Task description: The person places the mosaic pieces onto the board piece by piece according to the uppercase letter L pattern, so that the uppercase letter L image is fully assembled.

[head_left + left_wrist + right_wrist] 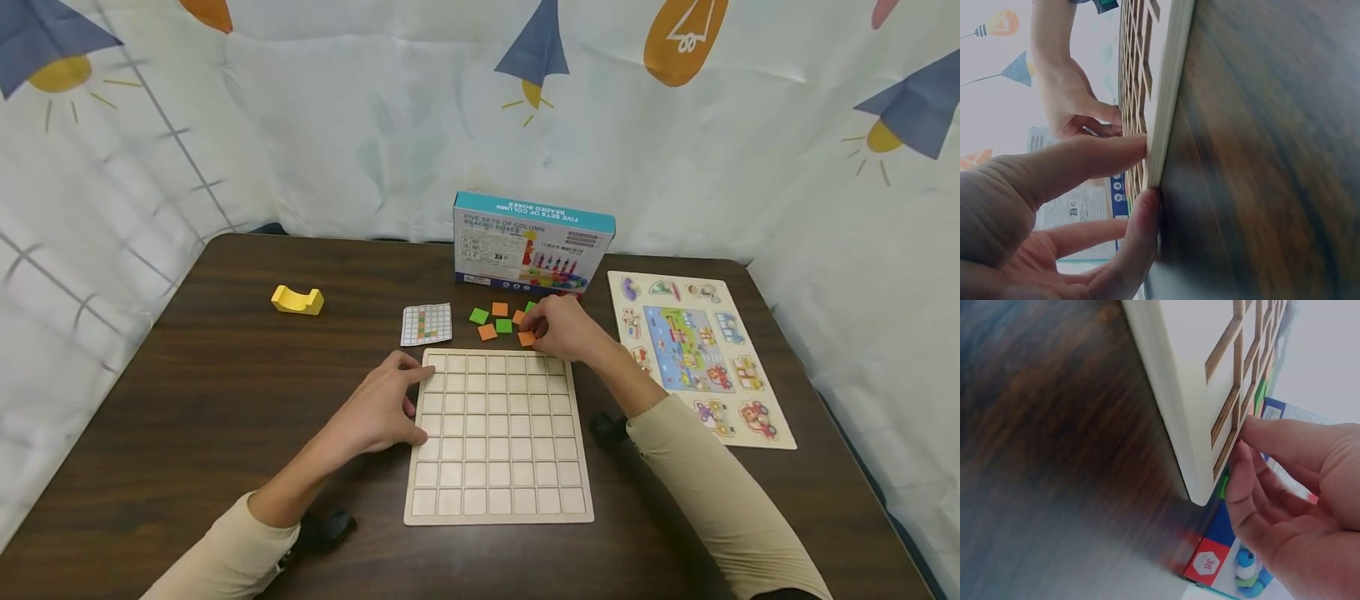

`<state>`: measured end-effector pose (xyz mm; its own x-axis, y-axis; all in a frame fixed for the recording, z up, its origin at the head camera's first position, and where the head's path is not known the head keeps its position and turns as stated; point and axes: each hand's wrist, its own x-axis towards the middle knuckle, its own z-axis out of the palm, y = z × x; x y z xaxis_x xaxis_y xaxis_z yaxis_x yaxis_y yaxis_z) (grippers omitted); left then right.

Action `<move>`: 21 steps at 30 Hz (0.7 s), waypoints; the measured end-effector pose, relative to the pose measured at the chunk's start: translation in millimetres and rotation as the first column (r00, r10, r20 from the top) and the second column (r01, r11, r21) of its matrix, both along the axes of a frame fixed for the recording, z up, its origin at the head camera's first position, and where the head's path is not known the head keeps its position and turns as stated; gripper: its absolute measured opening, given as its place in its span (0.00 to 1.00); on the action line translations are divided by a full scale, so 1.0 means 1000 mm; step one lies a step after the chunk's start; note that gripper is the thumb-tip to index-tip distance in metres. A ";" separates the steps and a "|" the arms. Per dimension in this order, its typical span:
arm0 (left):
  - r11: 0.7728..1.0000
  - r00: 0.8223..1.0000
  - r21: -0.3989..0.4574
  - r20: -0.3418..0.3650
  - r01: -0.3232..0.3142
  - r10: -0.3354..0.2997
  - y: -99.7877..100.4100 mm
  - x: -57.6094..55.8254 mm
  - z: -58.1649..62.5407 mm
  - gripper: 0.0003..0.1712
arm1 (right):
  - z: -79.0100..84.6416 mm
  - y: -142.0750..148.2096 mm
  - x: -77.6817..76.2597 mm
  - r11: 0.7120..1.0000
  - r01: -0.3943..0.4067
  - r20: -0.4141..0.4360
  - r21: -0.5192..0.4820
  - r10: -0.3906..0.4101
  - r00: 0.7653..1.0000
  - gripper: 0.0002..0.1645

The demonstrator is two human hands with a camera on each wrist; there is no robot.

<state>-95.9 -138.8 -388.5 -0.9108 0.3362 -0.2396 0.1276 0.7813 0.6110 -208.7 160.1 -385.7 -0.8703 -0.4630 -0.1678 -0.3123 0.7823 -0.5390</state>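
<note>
A person in beige sleeves is working at a dark brown wooden table (187, 400). A pale wooden board (498, 425), marked with a grid of squares, is lying flat on the table between the two arms. The left hand (378, 407) is spreading its thumb and forefinger well apart, and both tips are touching the board's left edge without closing round it. The right hand (564, 327) is reaching past the board's far right corner, its fingers bending and its thumb and forefinger tips drawing close together at an orange tile (527, 339); whether they are gripping it, one cannot tell. More small orange and green tiles (504, 326) are lying loosely just beyond the board's far edge. To their left, a small card (426, 325) is showing a coloured grid pattern. Farther left, a curved yellow block (297, 302) is sitting alone. Behind the tiles, a printed box (532, 242) is standing upright, and a picture puzzle (686, 350) is lying to the right. A white patterned cloth (322, 108) is hanging behind everything.
</note>
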 end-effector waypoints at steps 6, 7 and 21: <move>1.000 1.000 -0.018 -0.007 -0.021 0.021 0.004 0.001 0.002 0.53 | 0.002 0.000 0.001 1.000 0.012 -0.006 0.000 -0.012 1.000 0.15; 0.999 1.000 -0.027 -0.012 -0.024 0.024 0.005 0.001 0.002 0.53 | 0.003 0.000 0.002 1.000 0.017 -0.006 -0.004 -0.018 1.000 0.16; 0.996 0.995 -0.018 0.030 -0.090 0.090 0.011 0.007 0.002 0.53 | 0.015 -0.022 0.033 0.993 0.052 0.032 -0.104 -0.049 0.998 0.12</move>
